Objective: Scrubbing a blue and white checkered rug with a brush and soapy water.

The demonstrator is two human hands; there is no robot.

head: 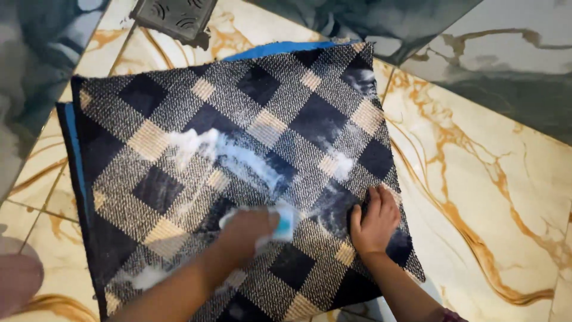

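soap foam [238, 158] streaks across the middle of a checked cloth [286, 113], dark blue, grey and tan, spread flat on the marble floor [476, 179] with a blue edge showing at its far and left sides. the left hand [247, 229] is closed around a pale brush or sponge with a blue patch [283, 223], pressed on the near middle of the cloth; motion blur hides exactly what it is. the right hand [375, 220] lies flat, fingers spread a little, holding nothing, pinning the cloth near its right edge. to scrub well, i'd judge that pinning hand should stay close beside the strokes so the fabric doesn't bunch, and the strokes should carry foam to the dry corners. a dark patterned object [173, 18] at the far edge is cut off, as is a blurred pinkish shape [18, 277] near left.
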